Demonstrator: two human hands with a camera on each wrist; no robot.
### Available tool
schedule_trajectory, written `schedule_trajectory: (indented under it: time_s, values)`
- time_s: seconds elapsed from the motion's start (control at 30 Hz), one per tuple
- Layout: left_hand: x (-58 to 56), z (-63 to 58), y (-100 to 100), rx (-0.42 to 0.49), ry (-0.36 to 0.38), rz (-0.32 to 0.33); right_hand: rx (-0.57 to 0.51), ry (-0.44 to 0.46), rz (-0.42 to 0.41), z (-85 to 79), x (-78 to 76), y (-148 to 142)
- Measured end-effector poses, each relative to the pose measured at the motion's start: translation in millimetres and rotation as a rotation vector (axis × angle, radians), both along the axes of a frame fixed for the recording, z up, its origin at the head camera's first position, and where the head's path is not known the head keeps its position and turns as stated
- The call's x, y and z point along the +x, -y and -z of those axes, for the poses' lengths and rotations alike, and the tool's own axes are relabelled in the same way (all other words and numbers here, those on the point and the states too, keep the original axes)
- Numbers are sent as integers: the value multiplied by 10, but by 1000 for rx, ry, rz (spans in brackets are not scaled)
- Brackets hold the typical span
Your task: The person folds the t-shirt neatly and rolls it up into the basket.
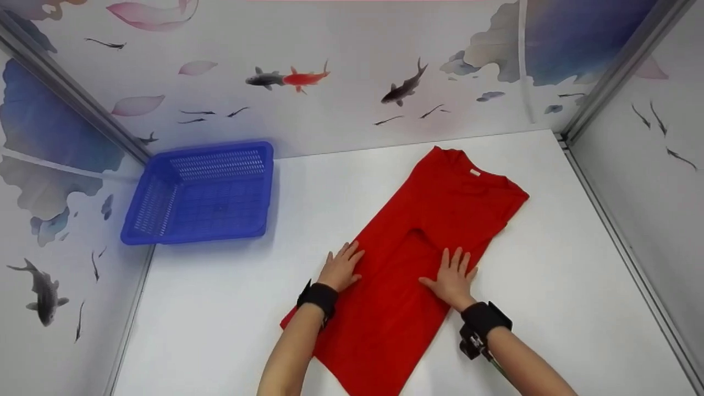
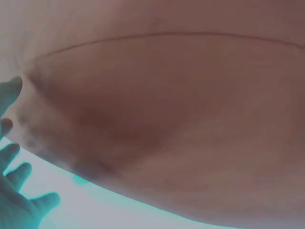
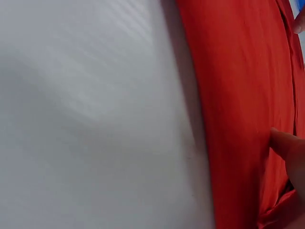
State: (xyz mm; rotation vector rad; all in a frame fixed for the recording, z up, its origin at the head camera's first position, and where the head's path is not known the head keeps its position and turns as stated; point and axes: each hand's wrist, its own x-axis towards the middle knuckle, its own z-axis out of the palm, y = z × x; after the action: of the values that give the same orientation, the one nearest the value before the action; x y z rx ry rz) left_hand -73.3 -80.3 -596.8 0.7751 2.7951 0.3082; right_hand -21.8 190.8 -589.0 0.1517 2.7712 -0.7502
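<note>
A red shirt (image 1: pixel 385 308) lies folded lengthwise on the white table, its collar with a small white label toward the back right. My left hand (image 1: pixel 340 268) rests on its left edge, fingers spread. On the right edge my right hand (image 1: pixel 454 280) lies flat with the thumb stretched inward. The right wrist view shows the cloth (image 3: pixel 238 105) with the right thumb (image 3: pixel 288 148) touching it. Colours are off in the left wrist view, where the cloth (image 2: pixel 190 119) looks brownish and spread fingers show at lower left.
A blue plastic basket (image 1: pixel 220 209) with perforated sides stands at the back left of the white table (image 1: pixel 220 308). Printed panels with fish and petals wall in the back (image 1: pixel 352 110) and both sides. Metal rails (image 1: pixel 627 242) run along the table's edges.
</note>
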Motion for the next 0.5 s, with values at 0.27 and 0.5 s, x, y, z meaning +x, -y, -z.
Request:
schedule_trajectory:
  time_s: [0.27,0.5]
  values:
    - [192,-71,11,48,70,-99,-65,53,-136,55,-174,-94]
    - [538,-50,-177,-110,-152,-241,-18,68,-293,-42,-444,-228]
